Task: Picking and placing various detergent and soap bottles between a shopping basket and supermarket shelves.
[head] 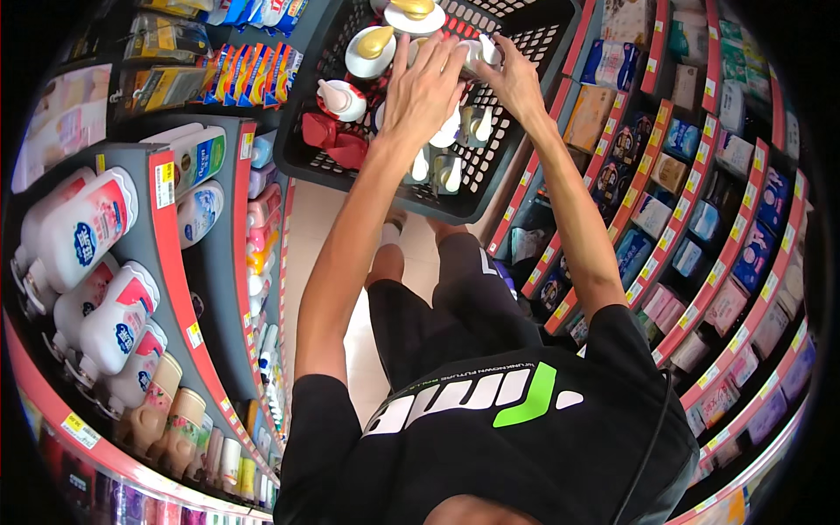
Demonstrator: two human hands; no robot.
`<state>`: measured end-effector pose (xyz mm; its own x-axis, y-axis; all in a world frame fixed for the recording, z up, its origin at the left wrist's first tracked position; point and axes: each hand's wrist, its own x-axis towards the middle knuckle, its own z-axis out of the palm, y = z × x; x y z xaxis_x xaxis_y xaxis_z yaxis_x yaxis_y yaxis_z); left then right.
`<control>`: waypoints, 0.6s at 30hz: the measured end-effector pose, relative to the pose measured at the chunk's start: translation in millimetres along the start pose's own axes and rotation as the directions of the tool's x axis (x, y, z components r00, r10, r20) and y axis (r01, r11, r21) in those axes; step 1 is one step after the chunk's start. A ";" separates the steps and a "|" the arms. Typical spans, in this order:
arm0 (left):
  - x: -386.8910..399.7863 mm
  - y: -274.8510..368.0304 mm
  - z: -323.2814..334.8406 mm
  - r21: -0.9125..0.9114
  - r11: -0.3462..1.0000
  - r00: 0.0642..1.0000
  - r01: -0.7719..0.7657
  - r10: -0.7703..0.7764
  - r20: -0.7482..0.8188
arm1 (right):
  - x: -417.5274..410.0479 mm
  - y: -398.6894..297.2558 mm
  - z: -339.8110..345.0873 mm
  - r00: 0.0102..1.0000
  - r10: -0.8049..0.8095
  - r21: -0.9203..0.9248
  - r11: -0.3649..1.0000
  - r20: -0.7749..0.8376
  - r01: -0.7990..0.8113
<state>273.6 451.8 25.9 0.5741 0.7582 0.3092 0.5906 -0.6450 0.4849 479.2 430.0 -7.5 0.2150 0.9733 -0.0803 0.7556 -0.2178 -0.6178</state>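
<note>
A dark plastic shopping basket (459, 213) with perforated walls stands before me, holding several pump and capped bottles. My left hand (426, 85) reaches over the bottles, fingers spread, its fingertips by the bottle tops; whether it grips one is hidden. With the thumb and fingers of my right hand (508, 75) I hold a bottle with a white pump head (489, 49). Left of my left hand are a white bottle with a gold pump top (373, 46) and a bottle with a pale pink pump (335, 98). Red containers (335, 141) lie in the near left corner; bottles with white pumps (451, 174) stand nearest me.
At left, a shelf (174, 256) bears large white pump bottles (85, 230); orange and blue packets (252, 75) hang above it. Shelves of packaged goods (695, 262) run along the right. Pale floor tiles (315, 216) show below the basket, beside my legs.
</note>
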 end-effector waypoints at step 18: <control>20.4 -70.8 -5.4 -0.106 0.992 0.990 0.063 -0.076 -0.123 | 73.0 -15.6 -18.8 0.971 -0.230 -0.013 0.973 -0.062 0.230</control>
<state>240.4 513.5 2.2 0.4538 0.8108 0.3696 0.5619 -0.5823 0.5875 494.7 503.1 10.9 0.0731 0.9909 0.1129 0.7927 0.0110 -0.6095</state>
